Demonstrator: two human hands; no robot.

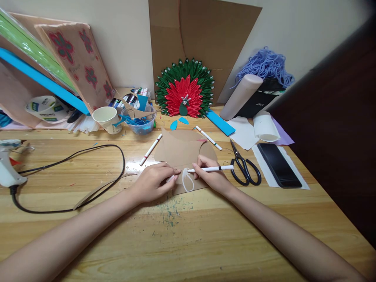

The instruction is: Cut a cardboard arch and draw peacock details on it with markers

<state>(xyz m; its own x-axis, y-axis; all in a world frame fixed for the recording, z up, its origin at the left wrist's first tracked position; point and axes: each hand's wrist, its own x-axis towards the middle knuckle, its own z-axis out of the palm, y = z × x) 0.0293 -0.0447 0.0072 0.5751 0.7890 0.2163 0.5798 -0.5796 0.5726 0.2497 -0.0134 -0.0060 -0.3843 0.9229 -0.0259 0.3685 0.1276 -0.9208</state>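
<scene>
Wooden planks make up the surface (pixel 188 235) in front of us, flecked with green paint near its middle. Our two hands meet just past those flecks. Our left hand (pixel 154 182) lies flat, fingers pressing down the near edge of a brown cardboard piece (pixel 182 150). Our right hand (pixel 210 174) pinches a white marker (pixel 214 169), its tip touching a white oval outline (pixel 188 180) drawn on that cardboard. Just right of it lie black scissors (pixel 243 166), then a dark phone (pixel 279 164) on white paper. To the left a black cable (pixel 88 172) loops toward a glue gun (pixel 8 162). Two more white markers flank the cardboard. Farther back we see a paper cup (pixel 106 118), a clear bowl (pixel 141 119) of blue scraps, and a red-and-green peacock fan (pixel 185 89) leaning against a cardboard sheet (pixel 205 35) at the wall.
</scene>
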